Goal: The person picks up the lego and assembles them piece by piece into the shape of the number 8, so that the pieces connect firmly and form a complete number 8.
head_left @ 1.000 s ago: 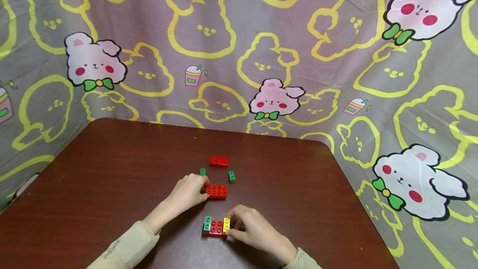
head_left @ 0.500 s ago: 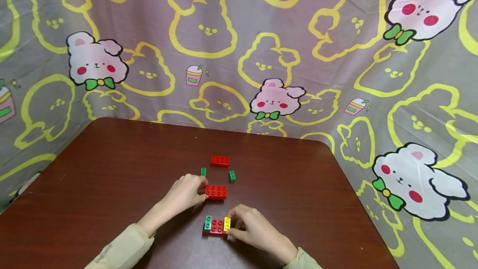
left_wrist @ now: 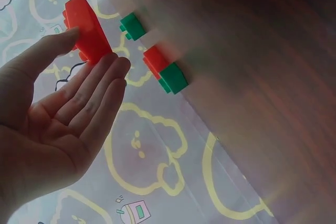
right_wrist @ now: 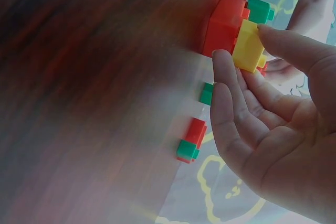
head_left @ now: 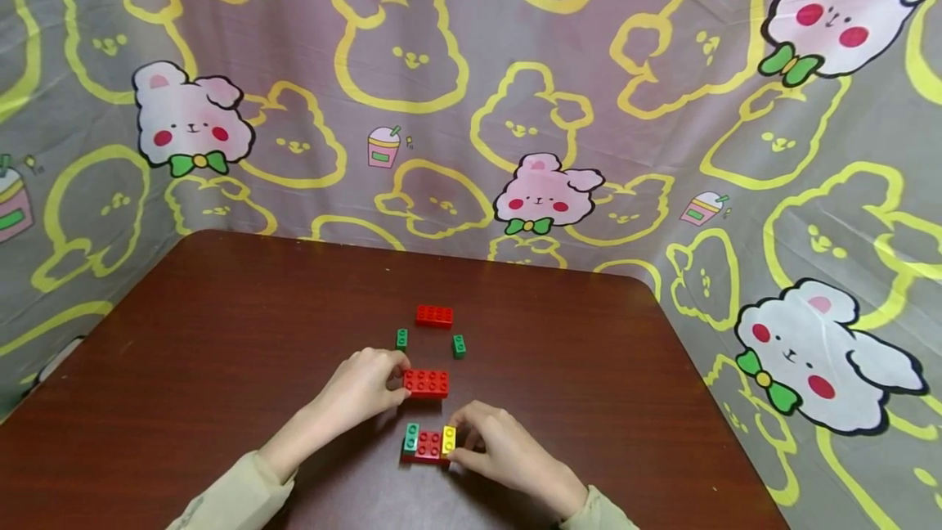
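Two hands building with toy bricks on a dark wooden desk (head_left: 221, 334).

The left hand (head_left: 364, 387) pinches a red eight-stud brick (head_left: 426, 383) between thumb and fingertips. The right hand (head_left: 493, 448) pinches the yellow brick (head_left: 448, 441) on the stacked bricks (head_left: 425, 445). To join them well, align studs squarely and press straight down.

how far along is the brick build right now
Done: a small stack sits near the table's front edge, a red base carrying green, red and yellow bricks. In hand: the right hand pinches the yellow brick on that stack, and the left hand grips a loose red brick. Left: another red brick and two small green bricks lie unattached beyond.
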`<action>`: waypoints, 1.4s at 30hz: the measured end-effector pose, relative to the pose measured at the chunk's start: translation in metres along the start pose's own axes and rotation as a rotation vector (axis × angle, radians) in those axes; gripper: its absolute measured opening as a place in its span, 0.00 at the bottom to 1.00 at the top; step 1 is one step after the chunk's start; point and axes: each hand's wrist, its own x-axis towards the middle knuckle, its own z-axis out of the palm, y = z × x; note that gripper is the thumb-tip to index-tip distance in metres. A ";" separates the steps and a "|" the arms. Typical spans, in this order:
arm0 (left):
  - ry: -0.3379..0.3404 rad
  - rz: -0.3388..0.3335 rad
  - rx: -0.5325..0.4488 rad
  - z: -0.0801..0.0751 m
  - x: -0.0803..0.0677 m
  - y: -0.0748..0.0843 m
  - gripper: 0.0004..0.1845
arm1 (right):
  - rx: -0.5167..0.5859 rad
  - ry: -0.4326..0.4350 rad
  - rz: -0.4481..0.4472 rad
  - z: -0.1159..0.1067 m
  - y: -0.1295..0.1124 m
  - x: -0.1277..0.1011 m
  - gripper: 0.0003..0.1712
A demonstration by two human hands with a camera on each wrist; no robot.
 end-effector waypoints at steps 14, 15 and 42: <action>0.024 0.057 -0.017 -0.010 -0.013 0.007 0.12 | -0.054 0.011 -0.025 -0.001 -0.001 -0.001 0.13; 0.027 0.061 -0.018 -0.011 -0.014 0.008 0.12 | -0.061 0.015 -0.029 -0.001 -0.001 -0.001 0.13; 0.042 0.143 -0.057 -0.018 -0.035 0.017 0.12 | -0.016 0.212 -0.109 -0.016 -0.001 -0.009 0.22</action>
